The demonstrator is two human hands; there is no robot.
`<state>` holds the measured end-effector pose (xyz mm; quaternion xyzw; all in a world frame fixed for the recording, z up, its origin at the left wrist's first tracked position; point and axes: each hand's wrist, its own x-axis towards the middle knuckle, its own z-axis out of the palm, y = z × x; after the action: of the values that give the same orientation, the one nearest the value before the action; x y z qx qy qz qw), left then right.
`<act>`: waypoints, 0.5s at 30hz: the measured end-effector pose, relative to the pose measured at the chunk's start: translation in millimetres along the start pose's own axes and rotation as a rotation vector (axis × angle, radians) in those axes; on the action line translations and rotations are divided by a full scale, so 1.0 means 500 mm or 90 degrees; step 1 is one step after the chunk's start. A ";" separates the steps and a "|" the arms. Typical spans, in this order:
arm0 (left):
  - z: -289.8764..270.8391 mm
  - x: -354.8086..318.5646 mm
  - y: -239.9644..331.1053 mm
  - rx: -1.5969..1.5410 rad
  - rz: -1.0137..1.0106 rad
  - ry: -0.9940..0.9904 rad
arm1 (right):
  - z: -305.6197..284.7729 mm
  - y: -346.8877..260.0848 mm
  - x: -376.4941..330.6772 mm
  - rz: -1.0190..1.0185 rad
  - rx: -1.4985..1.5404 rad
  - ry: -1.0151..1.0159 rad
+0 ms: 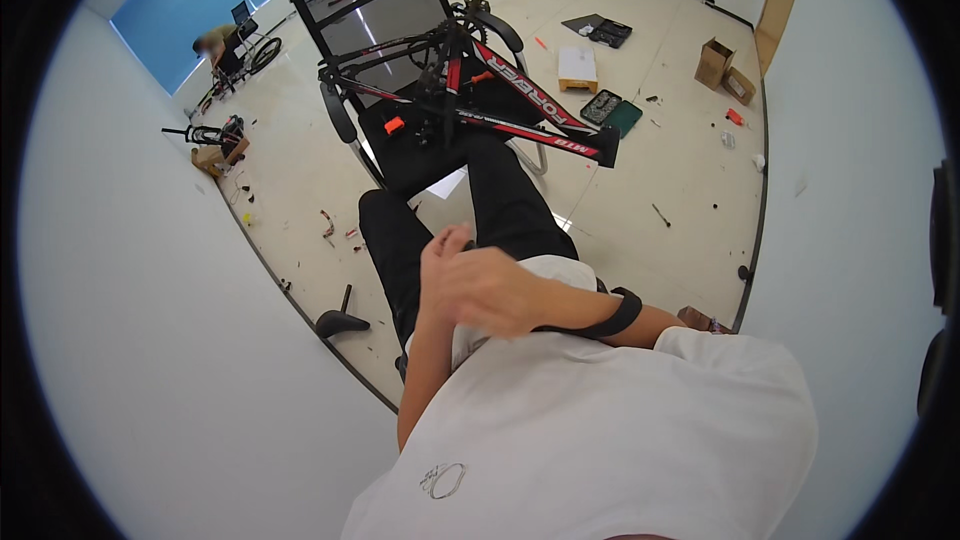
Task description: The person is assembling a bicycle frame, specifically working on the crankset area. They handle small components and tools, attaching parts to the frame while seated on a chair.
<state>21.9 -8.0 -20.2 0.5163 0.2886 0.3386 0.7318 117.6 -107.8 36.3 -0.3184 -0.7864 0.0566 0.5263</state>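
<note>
My left hand [438, 252] and my right hand [493, 292] are brought together above my lap, the right one crossing over the left. Both are closed, and a small dark thing shows at the fingertips, too hidden to name. Beyond my knees, a black and red bicycle frame [530, 92] rests across a black mesh office chair [410, 165], apart from both hands. A small orange object [394, 125] lies on the chair's seat, and an orange-handled tool [483, 77] sits by the frame.
An open green tool case [622, 118], a white and yellow box [577, 68] and cardboard boxes [714, 62] stand on the floor to the right. A bicycle saddle [342, 323] lies by the left wall. Far left, another person [215, 46] bends near a wheel [265, 55].
</note>
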 end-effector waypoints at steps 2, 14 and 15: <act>0.000 -0.010 0.028 0.020 0.040 0.023 | 0.020 -0.011 0.000 -0.054 -0.051 -0.091; -0.038 -0.034 0.100 -0.229 0.005 -0.001 | -0.024 0.076 -0.030 0.312 0.036 -0.071; -0.038 -0.032 0.093 -0.229 -0.005 -0.018 | -0.031 0.087 -0.030 0.341 0.099 -0.026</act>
<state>-11.8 0.8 19.5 0.3806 0.2149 0.3745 0.8177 153.6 -85.7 12.7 -0.4725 -0.6777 0.2602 0.4997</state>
